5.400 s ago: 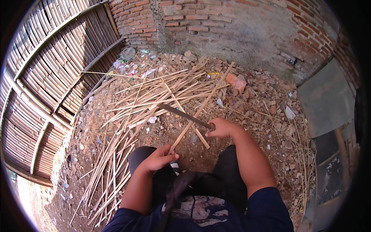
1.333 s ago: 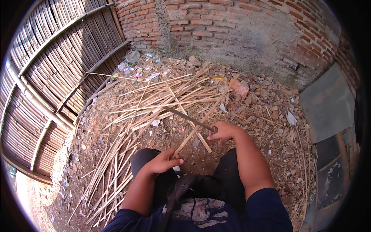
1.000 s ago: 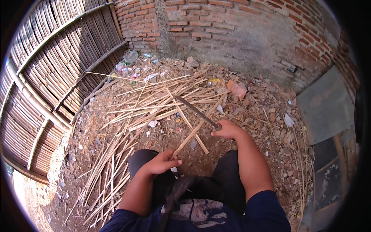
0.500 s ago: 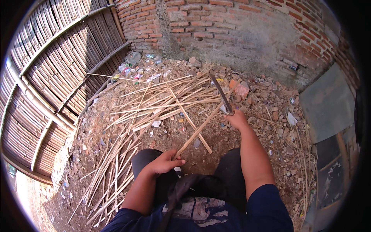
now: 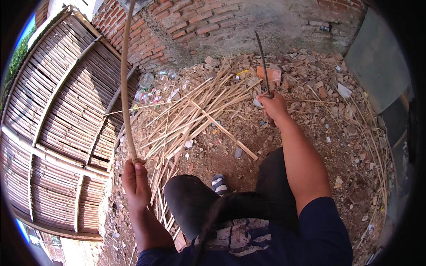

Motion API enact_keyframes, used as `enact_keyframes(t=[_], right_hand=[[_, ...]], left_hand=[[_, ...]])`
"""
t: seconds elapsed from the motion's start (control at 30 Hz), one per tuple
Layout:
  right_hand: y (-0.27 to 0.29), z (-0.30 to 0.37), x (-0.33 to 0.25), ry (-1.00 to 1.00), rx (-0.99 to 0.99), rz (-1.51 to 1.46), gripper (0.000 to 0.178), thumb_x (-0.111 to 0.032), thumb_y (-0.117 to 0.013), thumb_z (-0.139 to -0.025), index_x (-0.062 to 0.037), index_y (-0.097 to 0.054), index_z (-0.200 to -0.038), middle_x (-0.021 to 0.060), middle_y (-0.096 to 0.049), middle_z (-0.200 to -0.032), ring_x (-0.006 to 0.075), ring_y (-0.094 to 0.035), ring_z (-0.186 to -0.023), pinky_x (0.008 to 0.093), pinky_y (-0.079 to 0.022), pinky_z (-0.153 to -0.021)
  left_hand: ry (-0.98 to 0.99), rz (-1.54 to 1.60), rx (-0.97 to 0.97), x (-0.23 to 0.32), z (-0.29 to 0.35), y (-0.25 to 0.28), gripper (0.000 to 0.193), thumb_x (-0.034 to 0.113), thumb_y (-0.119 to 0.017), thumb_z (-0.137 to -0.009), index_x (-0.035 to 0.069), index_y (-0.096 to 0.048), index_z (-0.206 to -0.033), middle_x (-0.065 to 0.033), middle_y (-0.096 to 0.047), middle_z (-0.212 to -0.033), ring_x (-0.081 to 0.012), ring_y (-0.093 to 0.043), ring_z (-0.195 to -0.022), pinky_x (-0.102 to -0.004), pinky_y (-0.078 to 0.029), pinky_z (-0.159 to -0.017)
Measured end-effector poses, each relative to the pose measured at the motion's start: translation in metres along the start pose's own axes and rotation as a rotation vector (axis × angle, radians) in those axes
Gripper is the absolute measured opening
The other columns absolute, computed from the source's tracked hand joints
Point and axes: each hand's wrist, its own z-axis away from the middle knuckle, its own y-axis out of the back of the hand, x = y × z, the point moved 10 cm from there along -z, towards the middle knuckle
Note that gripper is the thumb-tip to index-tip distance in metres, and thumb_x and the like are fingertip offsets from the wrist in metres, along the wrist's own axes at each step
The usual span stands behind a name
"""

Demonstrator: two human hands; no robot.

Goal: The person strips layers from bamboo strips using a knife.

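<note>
Raised at the left, my left hand (image 5: 136,181) is closed round the lower end of a long bamboo strip (image 5: 124,84), which stands nearly upright and runs out past the top of the view. In front of me to the right, my right hand (image 5: 274,106) grips the handle of a machete (image 5: 262,60), its long dark blade pointing up and away. The strip and the blade are well apart. On the ground beyond my knees lies a loose heap of split bamboo strips (image 5: 199,106), with one strip (image 5: 226,131) slanting across toward my right knee.
A bamboo-slat fence (image 5: 66,119) stands at the left and a brick wall (image 5: 213,22) behind the heap. Brick rubble (image 5: 328,93) and litter cover the ground. A grey panel (image 5: 377,62) leans at the right. My sandalled foot (image 5: 219,183) shows between my knees.
My left hand has swung left and up, turning the strip from a slant across my front to nearly upright. The machete has risen and points more steeply upward. The view has shifted left.
</note>
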Motion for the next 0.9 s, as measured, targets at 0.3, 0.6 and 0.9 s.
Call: enact_keyframes(t=[0.3,0.6,0.9], right_hand=[[0.004,-0.006,-0.001,0.074,-0.060,0.069,0.027,-0.029,-0.077,-0.085,-0.0042,-0.065,-0.086,0.0017,-0.054,-0.070,0.0163,-0.054,-0.063,0.0365,-0.043,-0.059],[0.005,-0.002,-0.002,0.006,-0.078,-0.116,0.021,-0.022,-0.075,-0.088,-0.0055,-0.063,-0.089,0.0011,-0.055,-0.067,0.0125,-0.051,-0.051,0.0337,-0.042,-0.049],[-0.001,0.001,0.005,-0.067,-0.081,-0.236,0.022,-0.020,-0.076,-0.088,-0.0039,-0.061,-0.093,-0.0003,-0.051,-0.065,0.0111,-0.049,-0.050,0.0311,-0.043,-0.049]], left_hand=[[-0.399,0.006,0.564,0.096,-0.008,0.097,0.028,0.026,-0.041,-0.110,0.003,-0.054,-0.119,0.0041,-0.044,-0.074,-0.0042,-0.037,-0.065,-0.0195,-0.031,-0.057],[-0.424,-0.065,0.939,0.104,0.055,0.170,0.029,0.027,-0.043,-0.110,0.002,-0.055,-0.118,0.0052,-0.044,-0.080,-0.0038,-0.034,-0.066,-0.0191,-0.026,-0.055],[-0.647,-0.125,1.137,0.161,0.101,0.217,0.038,0.027,-0.039,-0.109,-0.008,-0.053,-0.113,-0.0025,-0.040,-0.074,-0.0119,-0.036,-0.064,-0.0244,-0.029,-0.059]])
